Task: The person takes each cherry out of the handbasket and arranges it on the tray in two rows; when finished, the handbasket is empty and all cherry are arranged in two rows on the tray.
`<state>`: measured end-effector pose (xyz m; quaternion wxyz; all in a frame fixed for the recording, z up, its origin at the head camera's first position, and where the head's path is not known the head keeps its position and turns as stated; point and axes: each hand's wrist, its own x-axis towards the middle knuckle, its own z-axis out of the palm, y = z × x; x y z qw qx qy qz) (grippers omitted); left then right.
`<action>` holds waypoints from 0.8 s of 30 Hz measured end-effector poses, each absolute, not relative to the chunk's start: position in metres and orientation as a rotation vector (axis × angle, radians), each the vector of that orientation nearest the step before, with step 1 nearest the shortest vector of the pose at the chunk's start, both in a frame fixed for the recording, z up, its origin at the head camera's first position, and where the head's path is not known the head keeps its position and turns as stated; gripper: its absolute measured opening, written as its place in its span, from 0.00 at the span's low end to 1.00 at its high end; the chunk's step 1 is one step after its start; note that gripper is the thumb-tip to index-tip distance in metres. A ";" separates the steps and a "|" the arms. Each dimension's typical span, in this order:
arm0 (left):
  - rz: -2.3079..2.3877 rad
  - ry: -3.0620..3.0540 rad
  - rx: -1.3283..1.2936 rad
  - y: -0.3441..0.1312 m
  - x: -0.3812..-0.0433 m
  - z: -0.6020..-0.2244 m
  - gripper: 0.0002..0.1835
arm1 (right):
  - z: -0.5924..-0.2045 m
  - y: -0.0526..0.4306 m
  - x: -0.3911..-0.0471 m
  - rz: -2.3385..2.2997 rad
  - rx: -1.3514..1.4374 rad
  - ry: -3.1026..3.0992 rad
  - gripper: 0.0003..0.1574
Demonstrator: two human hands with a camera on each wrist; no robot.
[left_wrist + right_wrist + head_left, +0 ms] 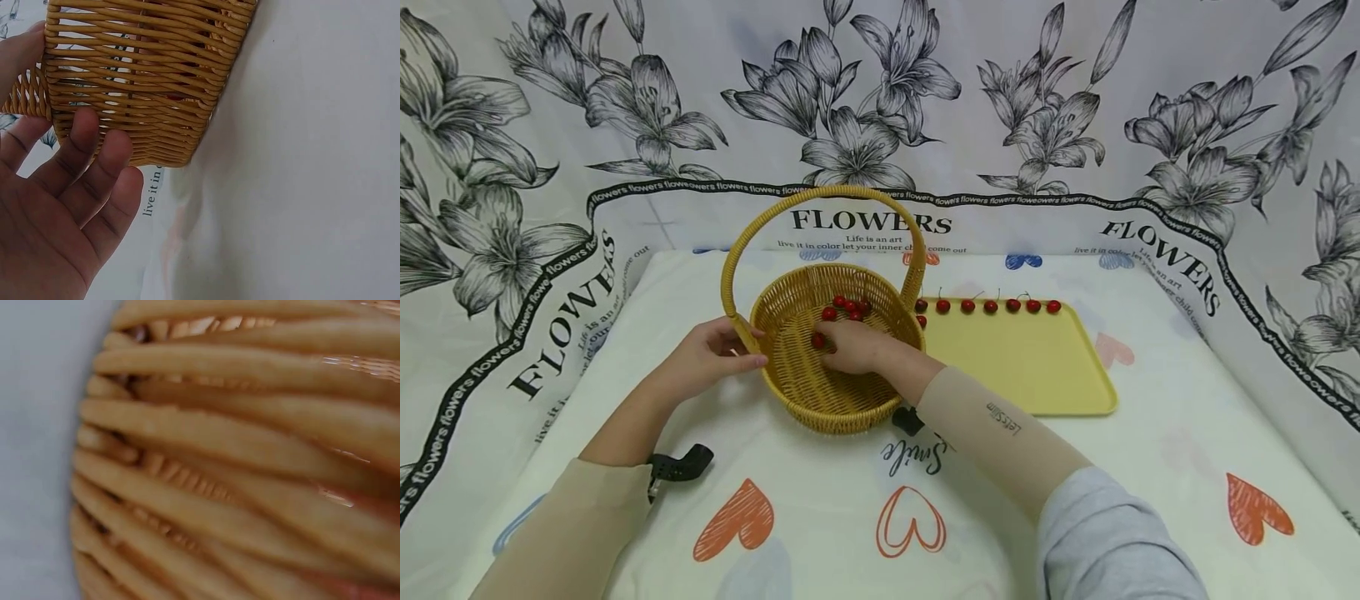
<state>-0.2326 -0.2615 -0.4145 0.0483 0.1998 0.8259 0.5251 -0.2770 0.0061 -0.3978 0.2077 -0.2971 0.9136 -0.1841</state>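
Observation:
A yellow-brown wicker basket (808, 392) with a tall arched handle stands on the cloth in the head view. My left hand (711, 358) holds it at the left foot of the handle. In the left wrist view, the thumb and forefinger are at the handle's base, while the other fingers (112, 150) curve near the woven side. Reaching inside over the right rim, my right hand (853, 346) pinches a red cherry (818, 340) at its fingertips. Several more cherries (850, 307) lie at the back of the basket floor. Only blurred wicker (250, 437) fills the right wrist view, hiding that hand.
To the right, a yellow tray (1022, 367) lies flat, its left end partly behind the basket. Several stemmed cherries (991, 307) line its far edge. White cloth (820, 517) printed with hearts covers the table, and a flower-patterned curtain (955, 150) hangs behind.

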 end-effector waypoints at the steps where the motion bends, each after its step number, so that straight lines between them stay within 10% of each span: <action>1: 1.599 2.519 0.610 -0.262 -0.233 -0.414 0.18 | -0.398 0.006 -0.277 -0.512 -0.846 2.547 0.35; 10: 1.596 2.514 0.556 -0.262 -0.232 -0.413 0.19 | -0.396 0.007 -0.274 -0.485 -0.968 2.611 0.15; 24: 1.630 2.506 0.589 -0.262 -0.231 -0.414 0.18 | -0.349 0.066 -0.234 -0.845 -0.870 2.788 0.23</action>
